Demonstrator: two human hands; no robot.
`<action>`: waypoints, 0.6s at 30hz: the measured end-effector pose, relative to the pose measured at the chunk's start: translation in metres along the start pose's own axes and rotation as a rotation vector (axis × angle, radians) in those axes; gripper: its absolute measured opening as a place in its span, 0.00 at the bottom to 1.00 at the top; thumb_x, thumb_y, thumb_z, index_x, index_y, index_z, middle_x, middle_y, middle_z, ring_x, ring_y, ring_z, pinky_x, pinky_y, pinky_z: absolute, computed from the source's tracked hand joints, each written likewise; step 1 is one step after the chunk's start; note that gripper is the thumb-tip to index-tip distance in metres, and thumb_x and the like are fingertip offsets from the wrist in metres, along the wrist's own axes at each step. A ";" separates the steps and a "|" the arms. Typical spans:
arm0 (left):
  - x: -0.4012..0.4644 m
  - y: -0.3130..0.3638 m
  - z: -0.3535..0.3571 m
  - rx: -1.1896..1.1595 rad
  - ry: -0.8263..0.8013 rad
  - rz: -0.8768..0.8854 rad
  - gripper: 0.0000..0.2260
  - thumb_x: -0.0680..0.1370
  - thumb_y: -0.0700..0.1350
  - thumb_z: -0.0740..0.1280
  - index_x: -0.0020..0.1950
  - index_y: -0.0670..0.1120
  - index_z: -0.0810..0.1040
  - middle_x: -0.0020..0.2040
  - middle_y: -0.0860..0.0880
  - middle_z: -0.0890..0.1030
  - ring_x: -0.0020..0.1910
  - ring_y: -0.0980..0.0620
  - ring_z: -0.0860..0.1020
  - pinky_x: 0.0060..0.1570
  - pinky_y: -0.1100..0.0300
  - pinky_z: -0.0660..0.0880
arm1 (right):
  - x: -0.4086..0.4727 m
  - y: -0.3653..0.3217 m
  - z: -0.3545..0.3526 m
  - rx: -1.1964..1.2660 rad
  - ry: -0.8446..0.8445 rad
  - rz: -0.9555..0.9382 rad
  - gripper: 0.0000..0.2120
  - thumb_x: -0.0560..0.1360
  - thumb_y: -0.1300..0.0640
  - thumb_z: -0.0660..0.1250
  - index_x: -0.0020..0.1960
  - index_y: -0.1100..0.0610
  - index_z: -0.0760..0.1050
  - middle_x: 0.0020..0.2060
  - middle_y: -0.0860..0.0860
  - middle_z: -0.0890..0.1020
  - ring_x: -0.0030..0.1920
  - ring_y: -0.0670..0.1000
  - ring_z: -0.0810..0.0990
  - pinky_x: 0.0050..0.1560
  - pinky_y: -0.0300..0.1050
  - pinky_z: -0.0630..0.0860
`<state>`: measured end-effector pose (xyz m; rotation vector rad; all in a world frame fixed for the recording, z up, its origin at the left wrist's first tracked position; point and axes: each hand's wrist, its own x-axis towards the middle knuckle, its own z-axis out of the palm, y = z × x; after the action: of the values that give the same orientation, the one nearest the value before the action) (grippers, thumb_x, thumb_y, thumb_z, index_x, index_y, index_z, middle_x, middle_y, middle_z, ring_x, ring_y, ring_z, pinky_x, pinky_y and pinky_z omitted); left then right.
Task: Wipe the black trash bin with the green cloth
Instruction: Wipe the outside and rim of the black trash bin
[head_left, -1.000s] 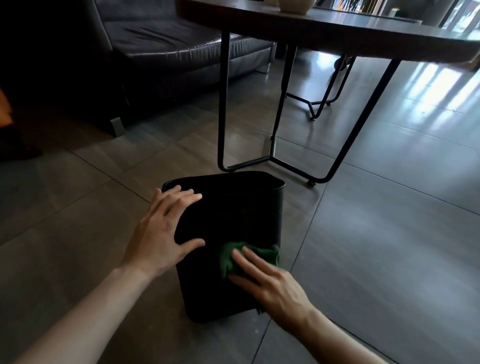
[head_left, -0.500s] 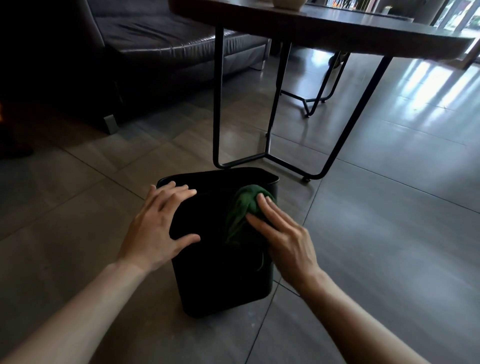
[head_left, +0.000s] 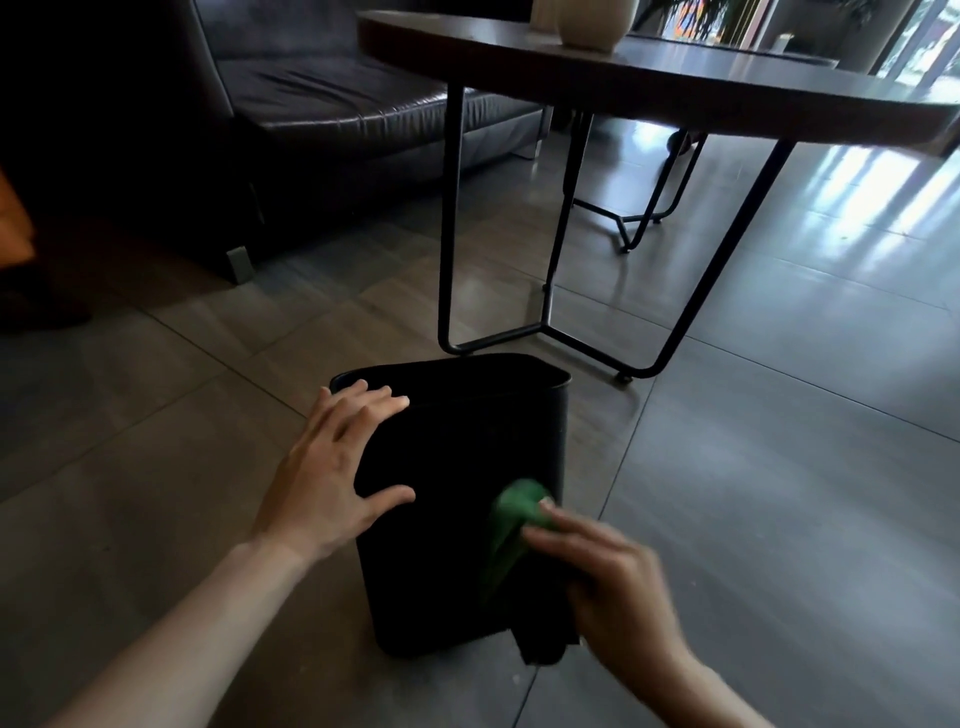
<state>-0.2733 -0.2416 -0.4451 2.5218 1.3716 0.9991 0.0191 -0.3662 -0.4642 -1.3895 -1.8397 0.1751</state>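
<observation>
Bracing black trash bin with left hand flat, fingers spread, gripping nothing | right hand blurred, fingers curled on green cloth against bin's lower right side

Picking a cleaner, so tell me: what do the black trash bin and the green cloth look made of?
Black trash bin: probably matte plastic; smooth, seamless walls, rolled rim, almost no shine. Green cloth: soft fabric, perhaps microfibre; it bunches and folds under the right hand. The picture cannot confirm either.
</observation>
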 end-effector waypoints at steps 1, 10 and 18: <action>-0.001 0.001 0.000 -0.006 -0.006 0.000 0.43 0.65 0.55 0.83 0.76 0.55 0.67 0.75 0.54 0.70 0.79 0.50 0.63 0.78 0.41 0.59 | 0.013 -0.001 -0.014 0.089 0.099 0.117 0.36 0.60 0.83 0.72 0.56 0.49 0.87 0.59 0.50 0.86 0.60 0.46 0.84 0.60 0.41 0.81; -0.010 -0.003 -0.012 -0.042 -0.055 0.119 0.44 0.64 0.53 0.84 0.75 0.58 0.66 0.75 0.53 0.71 0.79 0.48 0.65 0.74 0.36 0.66 | 0.146 0.014 -0.105 0.239 0.315 0.508 0.33 0.71 0.77 0.63 0.61 0.43 0.82 0.54 0.52 0.85 0.49 0.56 0.86 0.44 0.46 0.84; -0.005 -0.019 -0.040 0.022 -0.228 0.166 0.40 0.67 0.53 0.82 0.74 0.52 0.68 0.82 0.53 0.59 0.83 0.53 0.53 0.74 0.51 0.64 | 0.122 0.010 -0.048 0.129 -0.305 0.287 0.29 0.75 0.76 0.63 0.60 0.45 0.83 0.51 0.39 0.81 0.54 0.45 0.82 0.51 0.39 0.84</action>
<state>-0.3124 -0.2429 -0.4235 2.7020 1.1331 0.6947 0.0500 -0.2743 -0.3748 -1.5978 -1.8208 0.6735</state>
